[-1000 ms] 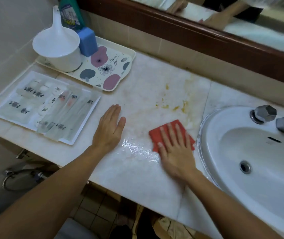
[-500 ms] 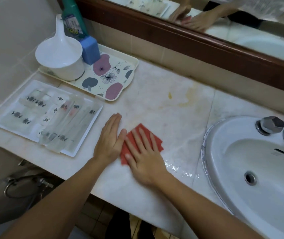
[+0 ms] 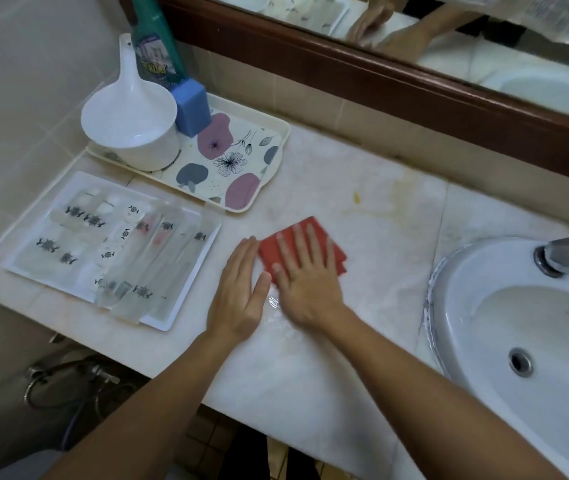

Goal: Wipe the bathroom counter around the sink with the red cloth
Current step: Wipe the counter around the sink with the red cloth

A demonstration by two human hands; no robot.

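Two hands lie flat on the pale marble counter [image 3: 362, 209], to the left of the white sink [image 3: 504, 327]. The right hand [image 3: 305, 277] has its fingers straight and spread, pressing down on the red cloth [image 3: 336, 252]; it grips nothing, only the palm and fingers bear on the fabric. The cloth is folded into a rough square, well left of the sink and partly covered by that hand. The left hand [image 3: 238, 289] rests palm-down on the bare stone just left of the cloth, fingers straight and together, holding nothing; its thumb nearly meets the right hand's thumb, though whether they touch is unclear. A small wet patch [image 3: 278, 313] glistens on the counter between the two wrists. Yellowish stains [image 3: 357, 197] mark the stone behind the cloth, farther from the sink's front edge. Far left of the sink sits a white tray [image 3: 158, 322] of clear packets, and behind it a flowered tray [image 3: 276, 157] carrying a white scoop [image 3: 130, 112] on a tub, a blue sponge [image 3: 191, 105] and a green bottle [image 3: 155, 46]. A metal tap [image 3: 567, 256] stands on the sink's back rim.
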